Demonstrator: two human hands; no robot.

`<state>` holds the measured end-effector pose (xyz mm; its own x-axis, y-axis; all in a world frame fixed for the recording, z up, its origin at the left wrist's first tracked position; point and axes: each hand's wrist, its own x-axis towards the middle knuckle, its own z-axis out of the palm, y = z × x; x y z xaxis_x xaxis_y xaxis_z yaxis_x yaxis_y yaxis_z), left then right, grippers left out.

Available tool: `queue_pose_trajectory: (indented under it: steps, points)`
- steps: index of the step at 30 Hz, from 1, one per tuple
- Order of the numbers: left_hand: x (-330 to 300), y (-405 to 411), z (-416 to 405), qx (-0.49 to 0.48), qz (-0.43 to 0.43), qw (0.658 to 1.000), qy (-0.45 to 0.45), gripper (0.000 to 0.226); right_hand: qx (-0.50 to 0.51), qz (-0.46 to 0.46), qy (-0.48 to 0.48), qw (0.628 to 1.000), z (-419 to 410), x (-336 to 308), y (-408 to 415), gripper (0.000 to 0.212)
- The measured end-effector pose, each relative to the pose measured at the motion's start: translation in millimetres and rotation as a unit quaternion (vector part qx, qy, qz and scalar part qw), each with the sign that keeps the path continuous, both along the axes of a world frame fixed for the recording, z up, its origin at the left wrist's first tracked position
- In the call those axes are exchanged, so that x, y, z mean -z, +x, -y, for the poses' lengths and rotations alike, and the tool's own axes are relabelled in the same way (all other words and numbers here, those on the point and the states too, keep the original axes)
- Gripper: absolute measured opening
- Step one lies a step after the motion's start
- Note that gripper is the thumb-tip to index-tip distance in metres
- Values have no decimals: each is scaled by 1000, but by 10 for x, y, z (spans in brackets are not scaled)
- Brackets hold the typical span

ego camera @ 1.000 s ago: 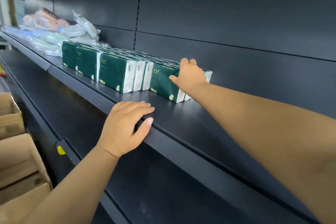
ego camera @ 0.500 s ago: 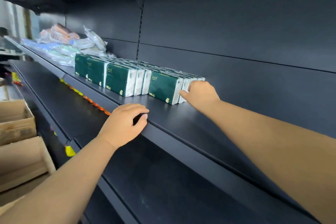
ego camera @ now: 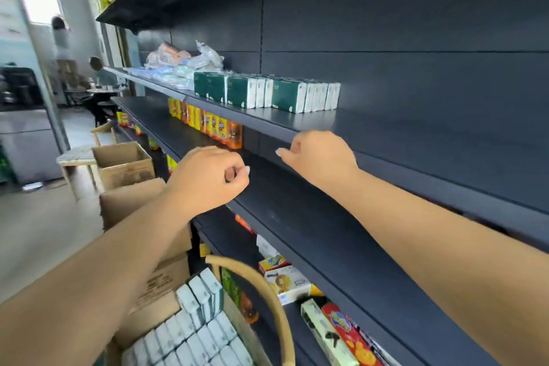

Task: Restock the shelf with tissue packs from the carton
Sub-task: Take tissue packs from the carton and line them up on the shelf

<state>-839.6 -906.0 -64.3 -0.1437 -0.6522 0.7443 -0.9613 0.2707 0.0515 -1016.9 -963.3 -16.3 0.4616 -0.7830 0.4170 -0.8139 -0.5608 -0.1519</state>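
Note:
Green-and-white tissue packs (ego camera: 267, 93) stand in rows on the dark shelf (ego camera: 371, 131), at its left part. Below me an open carton (ego camera: 142, 324) holds several more packs (ego camera: 193, 333), their white ends facing up. My left hand (ego camera: 208, 178) hangs in the air in front of the lower shelf, fingers loosely curled, holding nothing. My right hand (ego camera: 320, 157) is just below the shelf's front edge, fingers loosely curled and empty. Neither hand touches a pack.
Plastic-wrapped goods (ego camera: 181, 64) lie left of the tissue packs. Orange and yellow packets (ego camera: 208, 123) line the shelf below, and boxed snacks (ego camera: 297, 282) sit lower down. A curved wooden chair back (ego camera: 267, 291) stands beside the carton. More cartons (ego camera: 124, 163) and a stool (ego camera: 74, 157) stand on the left; people are far back.
Both hands have come off the shelf and dropped back toward me. My right hand left the last tissue pack. The view has pulled back and down, showing the carton.

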Motion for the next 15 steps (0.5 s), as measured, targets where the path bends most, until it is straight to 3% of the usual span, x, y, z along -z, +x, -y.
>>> queue_pose_trajectory:
  steps: [10, 15]
  points:
    - [858, 96, -1465, -49, -10, 993, 108, 43, -49, -49, 129, 989, -1221, 975, 186, 44]
    - [1294, 313, -1969, -53, -42, 989, 129, 32, -48, -76, 224, 970, -1651, 1478, 531, 42]
